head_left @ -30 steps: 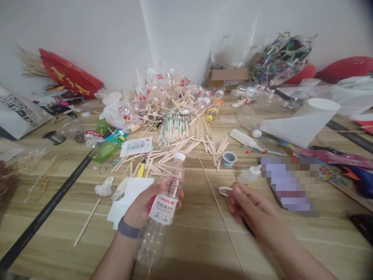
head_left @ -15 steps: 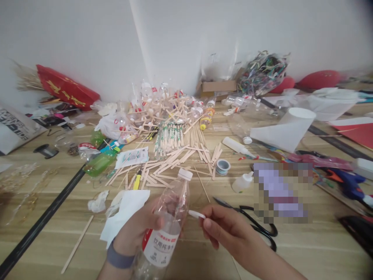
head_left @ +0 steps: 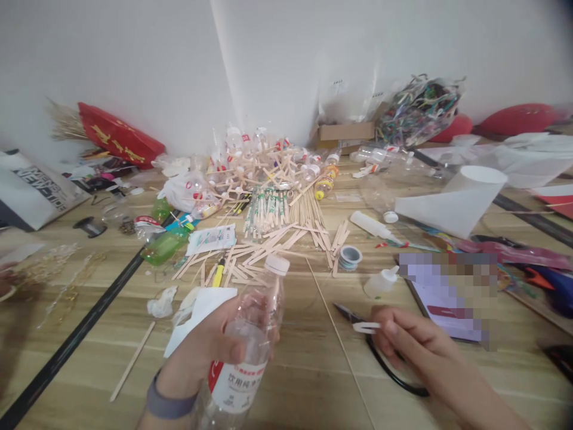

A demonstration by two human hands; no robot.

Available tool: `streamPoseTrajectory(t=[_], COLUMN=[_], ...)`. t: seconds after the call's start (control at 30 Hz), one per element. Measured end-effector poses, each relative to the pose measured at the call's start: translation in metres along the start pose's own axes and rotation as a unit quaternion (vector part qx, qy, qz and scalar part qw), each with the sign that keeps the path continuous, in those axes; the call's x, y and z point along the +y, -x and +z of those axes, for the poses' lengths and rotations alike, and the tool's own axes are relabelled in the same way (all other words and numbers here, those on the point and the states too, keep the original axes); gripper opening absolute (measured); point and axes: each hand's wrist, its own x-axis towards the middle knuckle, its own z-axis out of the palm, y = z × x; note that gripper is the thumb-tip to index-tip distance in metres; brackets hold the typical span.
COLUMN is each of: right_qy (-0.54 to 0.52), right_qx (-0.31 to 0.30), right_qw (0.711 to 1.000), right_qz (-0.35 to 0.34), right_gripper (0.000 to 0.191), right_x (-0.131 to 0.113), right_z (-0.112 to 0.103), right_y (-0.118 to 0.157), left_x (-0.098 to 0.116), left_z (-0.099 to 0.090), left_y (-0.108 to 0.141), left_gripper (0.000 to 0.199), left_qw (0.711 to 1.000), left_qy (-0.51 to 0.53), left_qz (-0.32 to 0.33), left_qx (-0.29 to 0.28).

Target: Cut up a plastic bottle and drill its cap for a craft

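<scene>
My left hand [head_left: 212, 349] is wrapped around a clear plastic water bottle [head_left: 239, 379] with a red and white label. The bottle leans slightly to the right, and its white cap [head_left: 277, 264] is on. Between the thumb and fingers of my right hand [head_left: 414, 343] is a small white loop [head_left: 366, 327], held well to the right of the bottle. Black-handled scissors [head_left: 398, 382] lie on the table beneath my right hand, partly hidden by it. A thin stick [head_left: 340, 340] runs between the two hands.
Wooden craft sticks [head_left: 268, 245] and several plastic bottles are heaped ahead. A glue bottle [head_left: 380, 282], a wire spool [head_left: 350, 258] and a partly blurred phone [head_left: 441, 310] lie to the right. White paper [head_left: 210, 307] and a green bottle [head_left: 165, 246] are at left.
My right hand has moved right, away from the bottle, carrying the white loop over the scissors. My left hand still holds the bottle, slightly further left. The view has shifted a little.
</scene>
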Motion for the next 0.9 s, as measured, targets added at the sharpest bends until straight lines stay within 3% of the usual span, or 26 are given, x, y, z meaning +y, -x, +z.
streamPoseTrajectory(t=[0.17, 0.27, 0.37, 0.47, 0.53, 0.57, 0.7, 0.9], right_qy=[-0.051, -0.101, -0.175, -0.183, -0.142, -0.125, -0.099, -0.099], right_qx=[0.11, 0.22, 0.256, 0.263, 0.202, 0.143, 0.066, -0.043], right_qw=[0.993, 0.97, 0.95, 0.947, 0.969, 0.982, 0.993, 0.994], right_qz=[-0.005, -0.013, -0.029, -0.032, -0.018, -0.005, 0.015, 0.017], right_gripper=[0.045, 0.03, 0.035, 0.041, 0.045, 0.049, 0.054, 0.055], right_x=[0.016, 0.022, 0.02, 0.013, 0.009, 0.007, 0.0, -0.018], right_z=[-0.046, -0.078, -0.09, -0.07, -0.045, -0.031, 0.013, 0.043], right_y=[0.014, 0.017, 0.014, 0.008, 0.005, 0.004, -0.002, -0.011], left_x=[0.007, 0.011, 0.012, 0.011, 0.008, 0.007, 0.001, -0.002], left_z=[-0.006, -0.015, -0.018, -0.012, -0.006, -0.004, -0.003, 0.0], left_y=[0.012, 0.016, 0.016, 0.011, 0.007, 0.004, -0.003, -0.007], left_gripper=[0.066, 0.064, 0.064, 0.065, 0.063, 0.062, 0.065, 0.065], left_qw=[0.997, 0.996, 0.996, 0.997, 0.998, 0.998, 1.0, 0.999], left_qy=[-0.016, -0.017, -0.013, -0.003, 0.006, 0.01, 0.015, 0.018], left_qz=[0.037, 0.03, 0.027, 0.024, 0.024, 0.026, 0.006, -0.018], left_qx=[0.065, 0.081, 0.085, 0.069, 0.058, 0.053, 0.02, 0.021])
